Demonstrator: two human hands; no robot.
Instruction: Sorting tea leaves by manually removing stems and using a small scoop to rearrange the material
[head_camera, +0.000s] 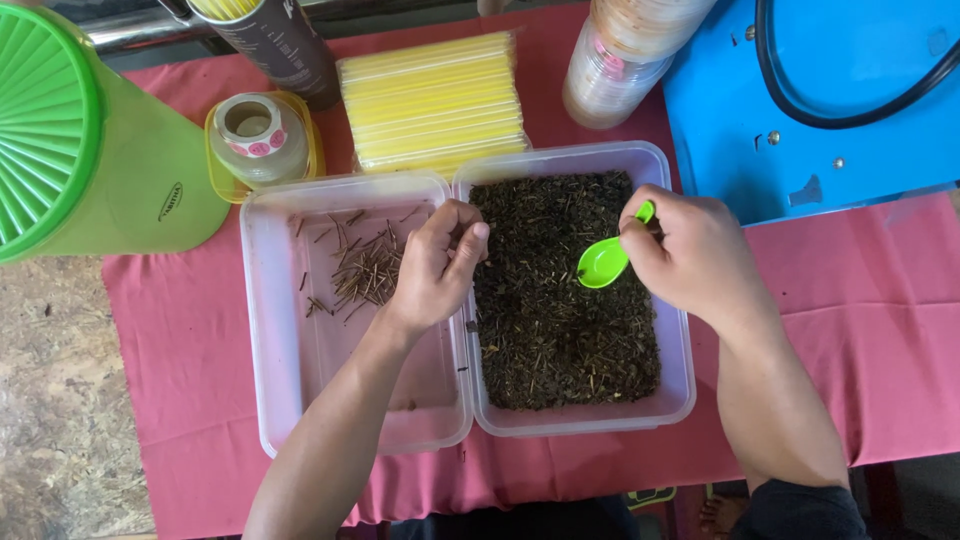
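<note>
Two clear plastic tubs sit side by side on a red cloth. The right tub (676, 330) is full of dark dried tea leaves (560, 320). The left tub (262, 330) holds only a small pile of thin brown stems (365, 275). My right hand (690, 255) grips a small bright green spoon (603, 262) with its bowl just above the leaves. My left hand (440, 262) hovers over the wall between the two tubs, fingers pinched together; what is between the fingertips is too small to make out.
A tall green lidded jug (90, 150) stands at the far left, a roll of stickers in a yellow dish (258, 130) beside it. Behind the tubs lie a pack of yellow straws (435, 100), a dark cylinder (280, 45) and stacked cups (620, 60). A blue machine (830, 100) occupies the right rear.
</note>
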